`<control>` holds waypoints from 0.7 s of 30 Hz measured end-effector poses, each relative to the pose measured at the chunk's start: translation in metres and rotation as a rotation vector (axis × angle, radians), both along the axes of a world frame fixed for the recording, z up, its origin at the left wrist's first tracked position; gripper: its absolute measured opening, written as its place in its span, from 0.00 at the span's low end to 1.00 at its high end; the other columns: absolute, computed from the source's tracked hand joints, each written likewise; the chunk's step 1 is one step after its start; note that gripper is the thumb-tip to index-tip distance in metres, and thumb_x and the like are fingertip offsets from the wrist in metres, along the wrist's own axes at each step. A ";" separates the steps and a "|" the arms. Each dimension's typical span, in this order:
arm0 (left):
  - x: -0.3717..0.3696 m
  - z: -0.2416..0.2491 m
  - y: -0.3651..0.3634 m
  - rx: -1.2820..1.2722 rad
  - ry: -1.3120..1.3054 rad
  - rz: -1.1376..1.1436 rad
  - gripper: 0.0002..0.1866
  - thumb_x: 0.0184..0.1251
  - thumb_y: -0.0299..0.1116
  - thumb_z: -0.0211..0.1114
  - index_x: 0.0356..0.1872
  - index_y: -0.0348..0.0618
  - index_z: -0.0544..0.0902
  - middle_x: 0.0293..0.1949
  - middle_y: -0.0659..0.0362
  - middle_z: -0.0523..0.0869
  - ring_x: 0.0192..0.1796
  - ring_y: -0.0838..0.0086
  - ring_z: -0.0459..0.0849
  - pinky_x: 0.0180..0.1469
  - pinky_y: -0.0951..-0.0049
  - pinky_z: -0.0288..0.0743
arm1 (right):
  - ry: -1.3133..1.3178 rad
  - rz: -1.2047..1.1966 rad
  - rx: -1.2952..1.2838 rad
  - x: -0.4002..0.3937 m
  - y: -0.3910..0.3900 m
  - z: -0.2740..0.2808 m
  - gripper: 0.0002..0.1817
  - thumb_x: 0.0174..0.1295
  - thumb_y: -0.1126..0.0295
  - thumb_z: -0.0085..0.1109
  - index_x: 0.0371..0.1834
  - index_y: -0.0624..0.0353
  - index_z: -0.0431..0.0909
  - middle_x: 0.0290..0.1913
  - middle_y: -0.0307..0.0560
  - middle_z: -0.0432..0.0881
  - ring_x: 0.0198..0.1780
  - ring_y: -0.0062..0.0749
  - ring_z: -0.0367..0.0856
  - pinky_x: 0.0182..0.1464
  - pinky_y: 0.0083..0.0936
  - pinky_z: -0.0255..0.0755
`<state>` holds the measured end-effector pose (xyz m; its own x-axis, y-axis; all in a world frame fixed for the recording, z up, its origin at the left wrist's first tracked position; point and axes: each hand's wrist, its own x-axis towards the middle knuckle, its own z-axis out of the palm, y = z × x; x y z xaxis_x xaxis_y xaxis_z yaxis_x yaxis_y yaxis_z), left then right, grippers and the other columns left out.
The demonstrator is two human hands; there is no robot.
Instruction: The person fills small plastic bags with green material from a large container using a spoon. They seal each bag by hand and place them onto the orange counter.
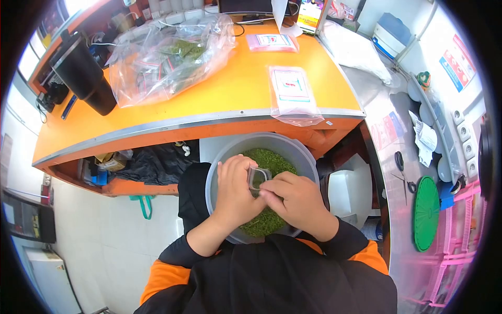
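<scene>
Over a large translucent tub [210, 183], my left hand [234, 188] is closed around a small clear plastic bag [257, 177], whose mouth is spread into a rounded opening. Thumb and fingers of my right hand [297, 200] pinch the bag's near right edge. Green shredded leaf [266, 222] lies in the tub below both hands. How much is inside the bag is hard to make out.
An orange desk [246, 83] stands in front, bearing a big clear bag [172, 60] of filled packets, a black tumbler [83, 76] and printed plastic bags [293, 91]. Scissors [400, 161] and a green lid [426, 214] lie on the metal counter [387, 209] at right.
</scene>
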<state>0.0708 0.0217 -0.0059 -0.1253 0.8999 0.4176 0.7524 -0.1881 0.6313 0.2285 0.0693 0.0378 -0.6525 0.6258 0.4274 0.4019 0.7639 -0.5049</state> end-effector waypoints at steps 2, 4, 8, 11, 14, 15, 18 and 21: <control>-0.003 0.007 -0.001 0.053 -0.034 -0.056 0.44 0.41 0.40 0.76 0.61 0.41 0.63 0.54 0.50 0.73 0.62 0.53 0.67 0.64 0.58 0.58 | 0.052 -0.018 0.009 -0.001 0.004 0.000 0.04 0.51 0.67 0.63 0.31 0.50 0.81 0.28 0.41 0.77 0.28 0.36 0.79 0.30 0.30 0.73; -0.008 0.014 0.001 0.023 -0.145 -0.149 0.48 0.42 0.40 0.76 0.65 0.40 0.59 0.56 0.49 0.73 0.62 0.54 0.67 0.63 0.60 0.60 | 0.139 -0.069 0.007 0.005 0.003 0.015 0.02 0.52 0.68 0.63 0.29 0.50 0.81 0.27 0.41 0.76 0.27 0.37 0.78 0.29 0.30 0.72; -0.025 0.032 0.014 -0.154 -0.316 -0.395 0.39 0.47 0.39 0.74 0.62 0.42 0.66 0.44 0.50 0.81 0.50 0.61 0.80 0.52 0.68 0.72 | -0.041 0.058 0.016 0.010 0.005 -0.008 0.05 0.53 0.69 0.61 0.34 0.52 0.79 0.28 0.42 0.77 0.25 0.39 0.77 0.28 0.32 0.71; -0.028 0.046 0.011 -0.242 -0.400 -0.543 0.16 0.54 0.36 0.69 0.43 0.42 0.81 0.30 0.56 0.83 0.34 0.66 0.84 0.39 0.69 0.75 | 0.137 0.065 -0.147 0.012 -0.002 0.008 0.05 0.58 0.74 0.57 0.37 0.57 0.77 0.30 0.46 0.78 0.28 0.40 0.79 0.33 0.29 0.73; -0.036 0.060 0.011 -0.311 -0.236 -0.545 0.09 0.59 0.36 0.65 0.33 0.40 0.82 0.27 0.53 0.82 0.31 0.61 0.82 0.34 0.66 0.73 | 0.272 0.067 -0.164 0.016 -0.001 0.014 0.05 0.60 0.78 0.54 0.39 0.60 0.74 0.32 0.49 0.78 0.30 0.39 0.79 0.35 0.27 0.73; -0.036 0.062 0.010 -0.301 -0.215 -0.531 0.09 0.60 0.35 0.64 0.31 0.39 0.81 0.26 0.52 0.81 0.31 0.60 0.81 0.33 0.65 0.72 | 0.291 0.073 -0.138 0.018 0.000 0.014 0.06 0.60 0.79 0.53 0.40 0.61 0.74 0.33 0.50 0.78 0.30 0.38 0.79 0.36 0.26 0.72; -0.034 0.063 0.006 -0.236 -0.156 -0.483 0.10 0.62 0.35 0.62 0.28 0.38 0.81 0.24 0.51 0.79 0.29 0.56 0.79 0.31 0.62 0.71 | 0.408 0.071 -0.412 0.021 0.001 0.003 0.08 0.60 0.79 0.53 0.42 0.63 0.72 0.33 0.50 0.77 0.30 0.38 0.78 0.36 0.25 0.71; -0.031 0.055 0.007 -0.183 -0.120 -0.464 0.10 0.61 0.35 0.62 0.29 0.38 0.80 0.24 0.50 0.79 0.30 0.54 0.79 0.32 0.61 0.71 | 0.306 0.103 -0.249 0.018 0.006 0.013 0.08 0.61 0.78 0.52 0.43 0.61 0.71 0.32 0.51 0.77 0.32 0.42 0.78 0.35 0.29 0.71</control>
<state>0.0393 0.0284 0.0495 0.2671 0.9292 0.2555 0.5358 -0.3636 0.7621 0.2467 0.0757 0.0510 -0.5837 0.6724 0.4551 0.1321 0.6317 -0.7639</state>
